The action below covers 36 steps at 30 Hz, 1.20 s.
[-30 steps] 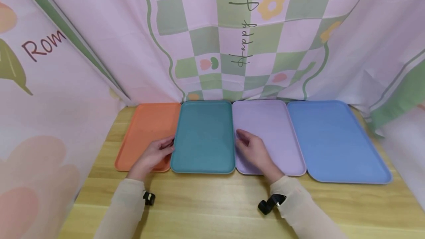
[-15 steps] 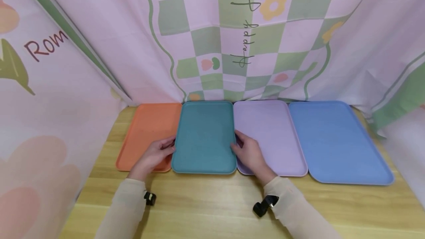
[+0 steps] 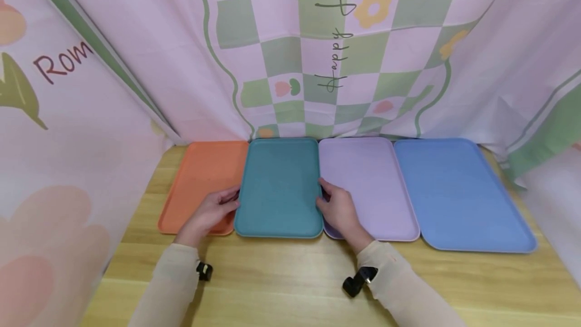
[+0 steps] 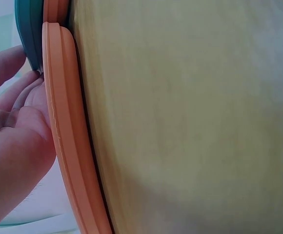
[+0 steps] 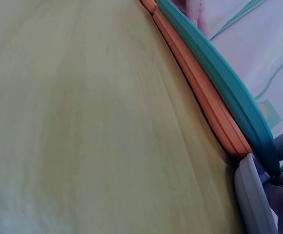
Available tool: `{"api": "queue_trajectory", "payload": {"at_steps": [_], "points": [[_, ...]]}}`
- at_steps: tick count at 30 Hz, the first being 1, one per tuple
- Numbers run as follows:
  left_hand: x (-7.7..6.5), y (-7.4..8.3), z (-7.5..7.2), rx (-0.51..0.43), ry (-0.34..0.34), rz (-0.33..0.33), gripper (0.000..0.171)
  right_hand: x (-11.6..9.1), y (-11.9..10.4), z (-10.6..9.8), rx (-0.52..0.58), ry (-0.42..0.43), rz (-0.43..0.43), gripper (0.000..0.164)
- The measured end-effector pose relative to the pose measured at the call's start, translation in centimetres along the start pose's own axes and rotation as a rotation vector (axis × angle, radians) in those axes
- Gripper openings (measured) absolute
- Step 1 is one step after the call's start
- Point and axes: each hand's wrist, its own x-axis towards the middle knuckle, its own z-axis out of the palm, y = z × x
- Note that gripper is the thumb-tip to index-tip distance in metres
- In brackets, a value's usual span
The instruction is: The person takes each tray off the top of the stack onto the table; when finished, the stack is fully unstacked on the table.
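Note:
A teal tray (image 3: pixel 279 191) lies between an orange tray (image 3: pixel 213 175) on its left and a lilac tray (image 3: pixel 367 180) on its right. In the right wrist view, a second orange tray (image 5: pixel 205 92) shows directly beneath the teal one. My left hand (image 3: pixel 209 213), above the left orange tray, holds the teal tray's left edge between thumb and fingers. Over the lilac tray, my right hand (image 3: pixel 340 208) pinches the teal tray's right edge, thumb at the rim. Some fingertips of both hands are hidden under that edge.
A blue tray (image 3: pixel 463 196) ends the row at the right. The wooden table (image 3: pixel 277 281) runs in front of the trays. A patterned curtain (image 3: pixel 281 64) hangs right behind them, and printed cloth (image 3: pixel 68 165) covers the left side.
My right hand has moved left from over the lilac tray to the teal tray's right edge and taken hold of it. The left hand has stayed at the left edge.

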Motion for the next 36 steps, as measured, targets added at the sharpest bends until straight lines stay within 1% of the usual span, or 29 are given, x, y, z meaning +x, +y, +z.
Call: {"api": "queue_trajectory", "payload": {"at_steps": [8, 12, 15, 19, 22, 26, 31, 36], "points": [[0.1, 0.0, 0.1, 0.001, -0.001, -0.008, 0.058, 0.0, 0.0, 0.0, 0.047, 0.022, 0.033, 0.052], [0.2, 0.0, 0.2, -0.007, 0.002, -0.024, 0.058, 0.0, 0.1, -0.1, 0.069, 0.051, 0.043, 0.050], [0.2, 0.2, 0.3, -0.009, -0.005, -0.029, 0.058, 0.2, 0.4, -0.2, 0.108, 0.076, 0.059, 0.049], [0.0, 0.4, 0.3, 0.009, -0.010, -0.037, 0.057, 0.3, 0.8, -0.4, 0.158, 0.067, 0.093, 0.048], [-0.1, 0.4, 0.3, 0.015, -0.003, -0.047, 0.057, 0.2, 1.0, -0.7, 0.172, 0.055, 0.113, 0.046], [-0.1, 0.5, 0.3, 0.006, -0.006, -0.044, 0.057, 0.1, 1.2, -0.8, 0.179, 0.067, 0.129, 0.042], [-0.1, 0.4, 0.3, -0.001, -0.010, -0.037, 0.058, 0.2, 1.4, -0.9, 0.181, 0.121, 0.177, 0.035], [-0.1, 0.4, 0.3, 0.000, -0.009, -0.025, 0.058, 0.4, 1.9, -1.1, 0.240, 0.190, 0.219, 0.028]]}}
